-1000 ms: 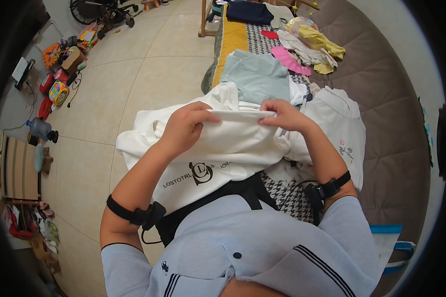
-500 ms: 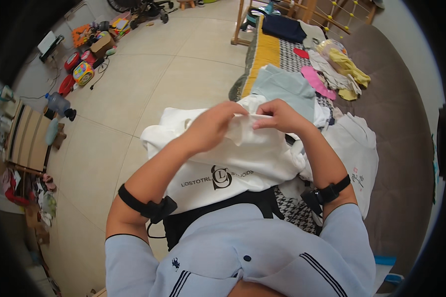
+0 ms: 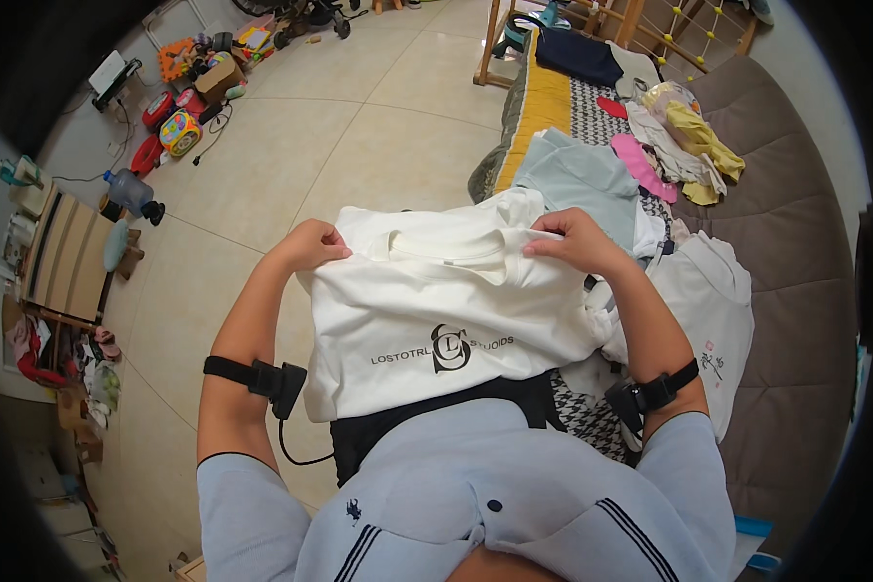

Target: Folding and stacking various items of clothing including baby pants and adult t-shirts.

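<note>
A white T-shirt (image 3: pixel 388 315) with a dark printed emblem lies spread over my lap, its round neckline facing up and away from me. At the shirt's left shoulder area, my left hand (image 3: pixel 312 244) pinches the fabric between thumb and fingers. My right hand (image 3: pixel 577 241) grips the shirt to the right of the neckline, thumb and fingers closed on the cloth. The collar stands slightly open between the two hands. The far side of the shirt is bunched, and its lower edge rests near my waist.
Right of me, a brown padded couch (image 3: pixel 791 272) carries a light grey shirt (image 3: pixel 703 301), a pale green garment (image 3: pixel 582 175), yellow clothing (image 3: pixel 703 141) and folded navy cloth (image 3: pixel 579 55). Toys (image 3: pixel 179 133), a water jug (image 3: pixel 131 191) and a wooden rack (image 3: pixel 68 257) stand across the tiled floor at left.
My left hand has moved left from the collar to the shirt's shoulder, and my right hand slightly right. The neckline now lies spread out between them. The view has shifted slightly.
</note>
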The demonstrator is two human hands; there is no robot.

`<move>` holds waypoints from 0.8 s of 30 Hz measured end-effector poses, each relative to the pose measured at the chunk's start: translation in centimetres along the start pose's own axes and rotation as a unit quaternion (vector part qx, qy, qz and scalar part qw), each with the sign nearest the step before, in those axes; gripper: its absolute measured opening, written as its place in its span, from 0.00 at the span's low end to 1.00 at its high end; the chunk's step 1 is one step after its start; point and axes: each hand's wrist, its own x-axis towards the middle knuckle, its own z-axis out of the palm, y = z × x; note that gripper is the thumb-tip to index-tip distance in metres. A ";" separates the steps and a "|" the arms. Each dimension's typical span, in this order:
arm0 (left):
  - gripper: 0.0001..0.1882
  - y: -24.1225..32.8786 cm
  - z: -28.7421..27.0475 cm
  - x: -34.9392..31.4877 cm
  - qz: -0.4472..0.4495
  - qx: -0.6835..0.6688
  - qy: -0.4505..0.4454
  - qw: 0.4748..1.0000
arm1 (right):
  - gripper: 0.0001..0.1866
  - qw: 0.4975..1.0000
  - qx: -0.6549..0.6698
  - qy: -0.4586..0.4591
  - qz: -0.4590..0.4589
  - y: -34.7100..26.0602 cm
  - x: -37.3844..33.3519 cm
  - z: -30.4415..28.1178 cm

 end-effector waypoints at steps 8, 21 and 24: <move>0.10 2.6 -2.2 -4.4 0.025 -0.061 0.038 0.997 | 0.10 0.998 -0.047 0.041 0.000 -0.5 -1.8 -1.6; 0.10 14.8 -14.5 -22.1 0.220 0.036 0.225 0.949 | 0.18 0.964 -0.234 0.068 -0.108 -15.3 -12.5 -13.6; 0.12 20.2 -21.4 -27.6 0.252 0.176 0.357 0.882 | 0.10 0.872 -0.317 0.286 -0.237 -18.5 -15.3 -23.2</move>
